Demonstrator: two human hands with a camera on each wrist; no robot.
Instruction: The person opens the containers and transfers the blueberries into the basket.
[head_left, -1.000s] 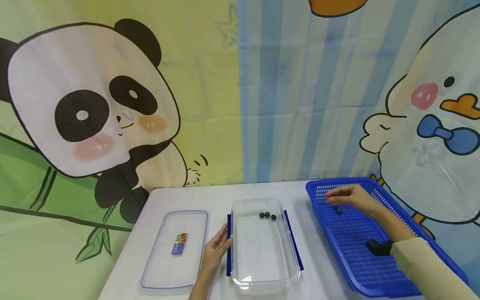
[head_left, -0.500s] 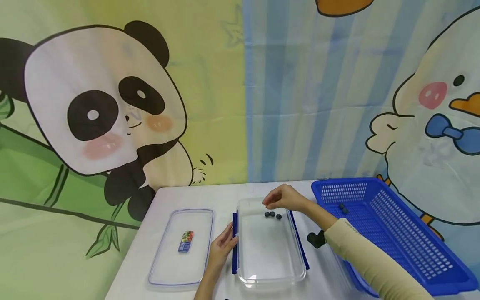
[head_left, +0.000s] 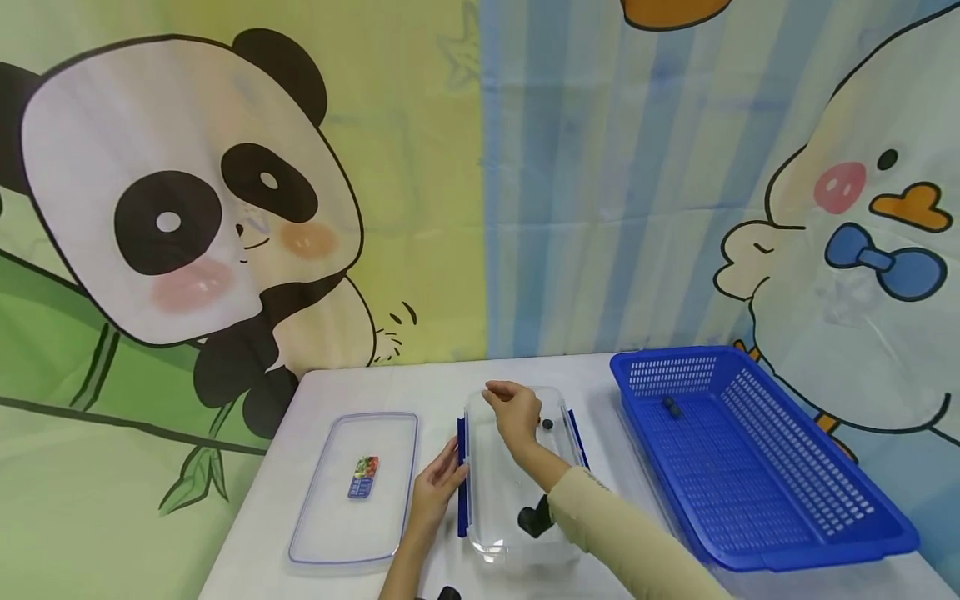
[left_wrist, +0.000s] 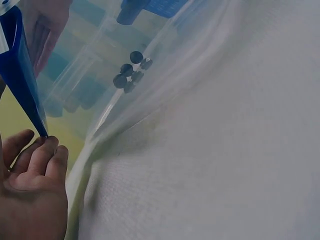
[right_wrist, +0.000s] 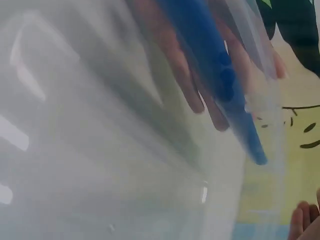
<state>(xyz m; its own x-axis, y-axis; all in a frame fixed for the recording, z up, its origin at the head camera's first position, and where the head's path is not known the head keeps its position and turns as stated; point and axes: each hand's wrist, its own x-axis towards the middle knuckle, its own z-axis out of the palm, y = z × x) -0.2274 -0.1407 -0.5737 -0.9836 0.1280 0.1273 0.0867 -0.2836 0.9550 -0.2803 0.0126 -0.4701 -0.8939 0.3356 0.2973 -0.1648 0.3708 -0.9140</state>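
My left hand point(head_left: 435, 492) rests against the blue side flap point(head_left: 462, 500) of a clear plastic food container point(head_left: 517, 553). In the right wrist view, its fingers point(right_wrist: 182, 75) show straight through the clear wall. My right hand point(head_left: 517, 421) is over the container's far left part, fingertips drawn together; whether anything lies between them cannot be seen. Its fingers point(right_wrist: 299, 222) also appear at that view's lower right edge. Three dark blueberries point(left_wrist: 126, 70) sit inside the container; in the head view my right hand partly hides them, with one blueberry point(head_left: 547, 424) plainly visible.
A blue perforated basket point(head_left: 817, 554) stands on the right with a pair of blueberries point(head_left: 672, 408) near its far end. The clear lid point(head_left: 337, 533) with a printed label point(head_left: 363, 477) lies left. A cartoon curtain point(head_left: 420, 208) hangs behind the white table point(head_left: 255, 517).
My right hand has moved left from above the basket, over the far right of the container, to its far left part. The left hand has stayed at the flap.
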